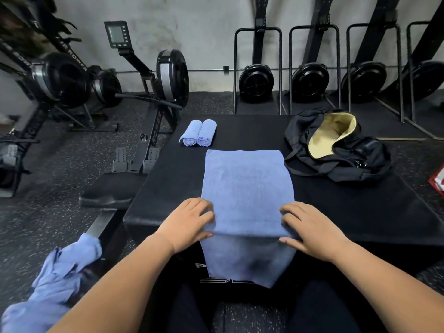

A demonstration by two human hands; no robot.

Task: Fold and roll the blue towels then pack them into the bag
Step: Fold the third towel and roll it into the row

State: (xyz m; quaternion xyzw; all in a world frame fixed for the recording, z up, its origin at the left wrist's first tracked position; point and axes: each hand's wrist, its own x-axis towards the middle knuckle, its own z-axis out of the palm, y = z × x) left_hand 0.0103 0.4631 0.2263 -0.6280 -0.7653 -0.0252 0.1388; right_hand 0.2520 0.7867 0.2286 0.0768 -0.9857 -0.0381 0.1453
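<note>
A blue towel [247, 188] lies flat along the black padded box [360, 205], its near end hanging over the front edge. My left hand [189, 219] pinches the towel's left side at the box edge, thumb under the fold. My right hand [310, 227] grips the right side the same way. Two rolled blue towels [199, 133] lie side by side at the far left of the box. A black bag [336, 145] with a pale yellow lining sits open at the far right.
A heap of loose blue towels [57, 280] lies at my lower left on a rowing machine rail [101, 224]. Rowing machines [153, 82] stand to the left and upright ones along the back wall. A red and white item [438, 181] sits at the right edge.
</note>
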